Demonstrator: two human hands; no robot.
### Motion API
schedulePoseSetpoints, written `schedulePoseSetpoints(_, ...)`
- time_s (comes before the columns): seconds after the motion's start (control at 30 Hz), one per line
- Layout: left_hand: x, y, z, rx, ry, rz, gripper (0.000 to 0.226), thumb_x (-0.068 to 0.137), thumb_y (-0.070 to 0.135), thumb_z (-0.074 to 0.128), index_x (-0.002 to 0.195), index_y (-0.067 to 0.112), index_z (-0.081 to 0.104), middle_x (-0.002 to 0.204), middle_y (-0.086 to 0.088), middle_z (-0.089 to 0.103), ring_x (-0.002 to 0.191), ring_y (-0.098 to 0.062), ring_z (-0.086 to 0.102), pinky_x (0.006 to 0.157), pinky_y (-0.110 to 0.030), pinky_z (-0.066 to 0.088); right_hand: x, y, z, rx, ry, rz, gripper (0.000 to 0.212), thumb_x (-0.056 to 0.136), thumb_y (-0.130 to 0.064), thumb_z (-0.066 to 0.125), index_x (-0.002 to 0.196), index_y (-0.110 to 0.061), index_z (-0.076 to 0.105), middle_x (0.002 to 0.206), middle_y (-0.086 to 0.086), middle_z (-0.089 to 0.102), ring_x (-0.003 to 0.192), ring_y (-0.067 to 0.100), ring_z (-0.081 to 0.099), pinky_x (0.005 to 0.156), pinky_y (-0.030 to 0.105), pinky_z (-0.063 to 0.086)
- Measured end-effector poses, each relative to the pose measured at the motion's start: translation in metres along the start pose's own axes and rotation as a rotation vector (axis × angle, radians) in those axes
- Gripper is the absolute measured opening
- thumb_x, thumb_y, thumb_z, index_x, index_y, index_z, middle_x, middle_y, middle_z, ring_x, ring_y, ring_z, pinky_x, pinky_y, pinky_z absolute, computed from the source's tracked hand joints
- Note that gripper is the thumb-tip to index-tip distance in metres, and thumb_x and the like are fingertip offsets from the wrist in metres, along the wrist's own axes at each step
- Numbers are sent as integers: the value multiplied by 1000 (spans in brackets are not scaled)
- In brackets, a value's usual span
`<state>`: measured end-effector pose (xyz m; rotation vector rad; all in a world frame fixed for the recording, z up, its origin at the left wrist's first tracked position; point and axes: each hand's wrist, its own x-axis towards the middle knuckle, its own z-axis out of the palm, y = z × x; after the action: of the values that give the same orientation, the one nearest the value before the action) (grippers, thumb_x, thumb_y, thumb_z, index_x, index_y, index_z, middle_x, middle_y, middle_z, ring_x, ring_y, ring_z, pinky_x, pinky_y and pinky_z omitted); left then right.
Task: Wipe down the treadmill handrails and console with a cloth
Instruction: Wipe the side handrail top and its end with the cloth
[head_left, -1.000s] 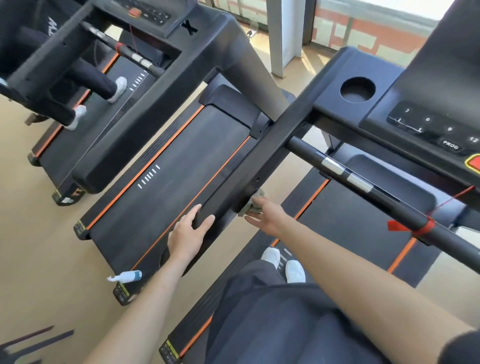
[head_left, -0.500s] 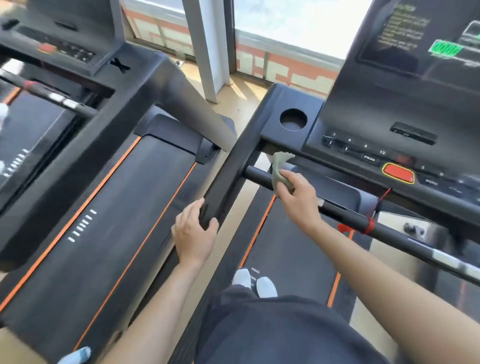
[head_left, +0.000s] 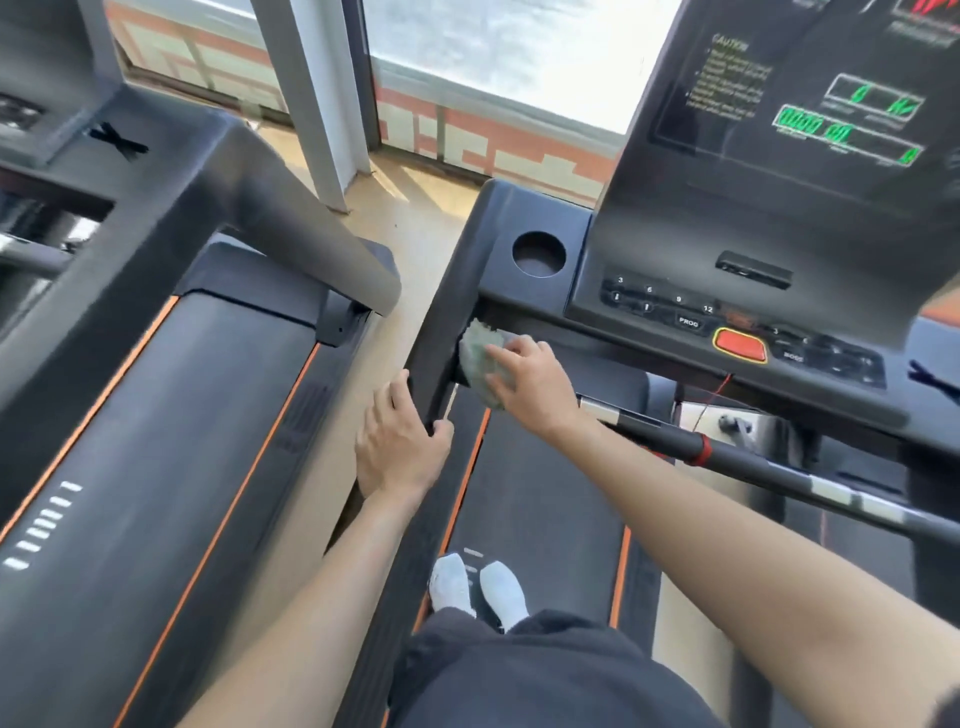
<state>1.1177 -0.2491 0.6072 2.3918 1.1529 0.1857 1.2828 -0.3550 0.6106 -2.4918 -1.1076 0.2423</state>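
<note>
The left hand (head_left: 402, 447) grips the lower end of the black handrail (head_left: 441, 322). Its fingers lie along the rail's outer side and the thumb hooks round the inner edge, so it is clamped on the rail.

The right hand (head_left: 535, 384) holds a pale green cloth (head_left: 478, 358), fingers bent over the wad. It presses the cloth against the inner face of the same handrail, just under the left corner of the console (head_left: 753, 249). That is the spot where the crossbar (head_left: 727, 452) meets the rail. The cloth touches the rail, and part of it hangs below the fingers. The two hands are near each other, the left lower down the rail and the right above it.

On the console, a round cup holder (head_left: 538, 253) sits at the left, directly above the cloth. To its right are number keys, then a red button (head_left: 740, 345) with a yellow edge. The screen above shows green figures, too blurred to read. A red band wraps the crossbar to the right of the right forearm.

The person stands on the belt (head_left: 540, 493), which has orange stripes along both edges. Two white shoes (head_left: 478, 587) show below the arms. A second treadmill (head_left: 156, 441) stands to the left, across a strip of tan floor (head_left: 415, 228).
</note>
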Motion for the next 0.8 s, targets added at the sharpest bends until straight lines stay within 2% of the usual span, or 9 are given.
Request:
schedulePoseSetpoints(0.1, -1, -1, -1, 1, 9, 25, 75, 79, 37, 67, 144, 16, 36, 134, -10, 54, 116, -33, 57, 92, -46, 48, 13, -3, 14, -184, -61, -128, 36, 94, -36, 52, 121, -18, 67, 112, 7, 67, 96, 38, 56, 75, 45, 50)
schedulePoseSetpoints(0.2, -1, -2, -1, 0, 1, 25, 75, 80, 37, 67, 144, 16, 35, 134, -11, 54, 117, -33, 56, 93, -47, 48, 13, -5, 22, -234, -129, -124, 41, 103, -39, 42, 136, -18, 52, 126, 5, 62, 107, 34, 59, 82, 43, 46)
schedulePoseSetpoints(0.27, 0, -1, -1, 0, -11, 24, 75, 80, 37, 66, 145, 16, 35, 135, -11, 54, 118, -34, 56, 93, -47, 49, 7, 1, 24, -274, -124, -92, 45, 104, -42, 41, 142, -20, 45, 120, 6, 61, 102, 32, 60, 80, 42, 46)
schedulePoseSetpoints(0.37, 0, 0, -3, 6, -18, 23, 75, 81, 38, 66, 145, 15, 34, 137, -13, 53, 118, -35, 56, 94, -49, 48, -3, 11, 20, -324, -99, -57, 46, 101, -48, 43, 139, -22, 45, 110, 5, 61, 99, 31, 60, 78, 42, 44)
schedulePoseSetpoints(0.6, -2, 2, -2, 29, -16, 14, 73, 81, 36, 64, 144, 17, 32, 137, -11, 53, 117, -34, 56, 91, -49, 49, -55, 71, -5, -336, -30, 57, 45, 98, -51, 46, 136, -26, 48, 110, 1, 61, 101, 28, 57, 82, 41, 41)
schedulePoseSetpoints(0.7, -3, 1, -1, 0, -6, 12, 75, 81, 34, 65, 146, 18, 31, 140, -12, 52, 122, -35, 55, 94, -51, 50, -89, 110, -24, -392, -10, 101, 43, 99, -52, 42, 136, -31, 45, 106, -3, 60, 100, 26, 59, 88, 40, 39)
schedulePoseSetpoints(0.8, -5, 1, 0, 8, 1, 32, 77, 81, 33, 67, 147, 17, 30, 142, -13, 51, 125, -36, 54, 97, -52, 49, -118, 148, -42, -476, 31, 183, 42, 101, -52, 28, 131, -31, 49, 105, -5, 61, 101, 24, 61, 92, 41, 35)
